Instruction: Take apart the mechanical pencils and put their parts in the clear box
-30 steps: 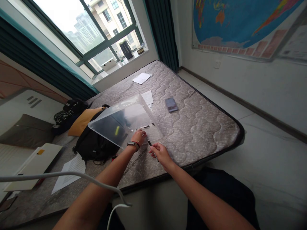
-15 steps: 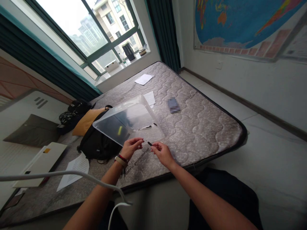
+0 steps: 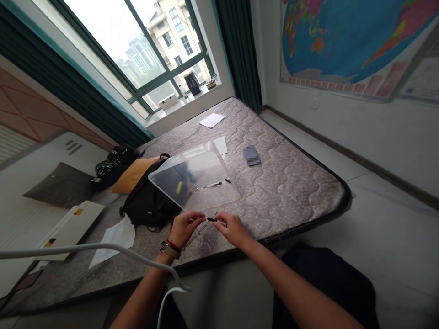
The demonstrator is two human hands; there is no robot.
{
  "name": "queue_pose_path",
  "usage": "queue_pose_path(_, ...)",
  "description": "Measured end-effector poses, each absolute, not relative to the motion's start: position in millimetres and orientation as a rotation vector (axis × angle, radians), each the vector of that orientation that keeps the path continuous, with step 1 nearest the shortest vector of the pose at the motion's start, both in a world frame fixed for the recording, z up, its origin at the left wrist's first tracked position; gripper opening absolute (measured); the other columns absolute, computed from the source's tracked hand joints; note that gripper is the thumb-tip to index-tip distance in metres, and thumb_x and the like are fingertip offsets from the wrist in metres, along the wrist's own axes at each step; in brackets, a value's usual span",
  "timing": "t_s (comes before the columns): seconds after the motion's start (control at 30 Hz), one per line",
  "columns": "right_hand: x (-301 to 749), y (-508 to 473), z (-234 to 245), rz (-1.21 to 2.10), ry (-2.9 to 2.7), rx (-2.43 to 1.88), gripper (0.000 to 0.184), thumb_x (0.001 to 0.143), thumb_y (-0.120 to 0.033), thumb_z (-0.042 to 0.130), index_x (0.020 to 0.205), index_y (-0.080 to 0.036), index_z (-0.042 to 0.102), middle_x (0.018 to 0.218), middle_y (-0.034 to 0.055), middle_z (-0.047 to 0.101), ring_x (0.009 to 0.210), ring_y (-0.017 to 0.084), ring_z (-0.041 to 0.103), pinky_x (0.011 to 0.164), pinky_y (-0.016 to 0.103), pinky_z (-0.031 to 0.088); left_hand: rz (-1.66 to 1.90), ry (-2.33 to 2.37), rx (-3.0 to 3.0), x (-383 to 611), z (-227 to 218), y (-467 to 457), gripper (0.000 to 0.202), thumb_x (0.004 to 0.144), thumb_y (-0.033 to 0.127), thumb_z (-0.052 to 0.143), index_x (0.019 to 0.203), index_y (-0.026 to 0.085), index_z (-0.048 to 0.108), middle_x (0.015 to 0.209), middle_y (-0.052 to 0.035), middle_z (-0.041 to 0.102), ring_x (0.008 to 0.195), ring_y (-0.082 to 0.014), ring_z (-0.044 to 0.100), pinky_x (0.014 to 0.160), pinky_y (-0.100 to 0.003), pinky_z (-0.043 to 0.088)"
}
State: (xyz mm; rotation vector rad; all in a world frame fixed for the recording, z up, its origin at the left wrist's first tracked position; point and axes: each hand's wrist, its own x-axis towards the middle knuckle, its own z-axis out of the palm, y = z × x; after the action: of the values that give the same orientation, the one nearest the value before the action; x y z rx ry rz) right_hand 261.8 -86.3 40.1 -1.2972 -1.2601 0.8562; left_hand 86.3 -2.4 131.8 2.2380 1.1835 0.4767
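My right hand (image 3: 232,228) pinches a slim black pen barrel (image 3: 211,220), its end pointing toward my left hand. Thumb and fingertips of my left hand (image 3: 187,229) are pressed together close to that end; whatever they hold is too small to make out. Just beyond both hands lies a clear plastic bin lid or tray (image 3: 192,163), partly over a black backpack (image 3: 139,208). On it rest a slender silver-and-black pen part (image 3: 213,184), a short black piece (image 3: 228,180) and a tiny part (image 3: 197,188). A yellow patch (image 3: 179,187) shows there too.
All this is on a grey quilted mattress (image 3: 284,183). Papers (image 3: 211,120), a pixelated blue item (image 3: 252,156), a yellow-orange pouch (image 3: 132,176), a white folder (image 3: 75,224) and a pillow (image 3: 55,186) lie around. A white cable (image 3: 137,258) crosses the lower left foreground.
The view has shifted, so the scene sits lower and slightly right. My right hand has brought the pen barrel nearer my left fingertips, and the barrel now lies flatter.
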Motion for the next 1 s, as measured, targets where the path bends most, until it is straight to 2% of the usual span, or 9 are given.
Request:
queue_pose_path(0.23,246,-101,51,0.854,-1.482,-1.176,0.016,0.086,-0.026,0.066,0.099,-0.02,0.073,0.093,0.0047,0.074,0.088,0.019,0.067,0.078,0.027,0.047,0.394,1.102,2.47,56,146,-42,0.014,0.085,0.032,0.069,0.085,0.02,0.076,0.081,-0.0043,0.073,0.072,-0.0155,0.066,0.068,-0.024,0.049)
queue_pose_path(0.4,231,-124,58,0.921,-1.66,-1.077,0.016,0.09,-0.027,0.062,0.1,-0.021,0.073,0.09,0.0034,0.073,0.085,0.018,0.065,0.077,0.027,0.045,0.414,1.195,2.375,28,148,-81,0.016,0.083,0.034,0.069,0.082,0.02,0.076,0.078,-0.0037,0.073,0.072,-0.0164,0.066,0.066,-0.024,0.049)
queue_pose_path(0.53,214,-151,55,0.962,-1.675,-1.047,0.015,0.09,-0.027,0.061,0.097,-0.02,0.073,0.091,0.004,0.07,0.087,0.018,0.062,0.079,0.027,0.044,0.487,1.241,2.202,6,138,-117,0.016,0.082,0.036,0.068,0.081,0.021,0.076,0.08,-0.0036,0.073,0.075,-0.0185,0.067,0.07,-0.026,0.05)
queue_pose_path(0.67,197,-181,42,1.256,-1.455,-1.039,0.018,0.088,-0.034,0.064,0.096,-0.019,0.069,0.077,0.0015,0.067,0.065,0.013,0.056,0.062,0.024,0.042,0.647,1.332,1.849,-6,119,-149,0.023,0.077,0.042,0.071,0.088,0.022,0.077,0.088,-0.0045,0.075,0.084,-0.0219,0.069,0.078,-0.029,0.053)
queue_pose_path(0.77,188,-203,29,1.495,-1.139,-1.008,0.031,0.084,-0.046,0.068,0.089,-0.017,0.06,0.069,0.0006,0.066,0.051,0.01,0.049,0.049,0.021,0.037,0.694,1.333,1.586,-3,103,-167,0.032,0.07,0.047,0.076,0.086,0.019,0.076,0.085,-0.0064,0.076,0.078,-0.023,0.069,0.073,-0.03,0.055)
queue_pose_path(0.9,183,-230,20,1.548,-0.955,-1.031,0.046,0.078,-0.059,0.069,0.082,-0.017,0.051,0.06,0.0007,0.064,0.039,0.006,0.041,0.041,0.019,0.027,0.73,1.194,1.353,6,84,-187,0.039,0.068,0.052,0.076,0.084,0.016,0.073,0.075,-0.0051,0.072,0.068,-0.0201,0.066,0.066,-0.029,0.055)
queue_pose_path(1.0,177,-250,22,1.505,-0.878,-1.071,0.048,0.078,-0.061,0.069,0.082,-0.018,0.05,0.057,0.0,0.063,0.037,0.005,0.037,0.04,0.018,0.024,0.775,1.124,1.247,10,80,-198,0.04,0.071,0.054,0.074,0.084,0.016,0.072,0.072,-0.0039,0.07,0.065,-0.0184,0.064,0.064,-0.028,0.054)
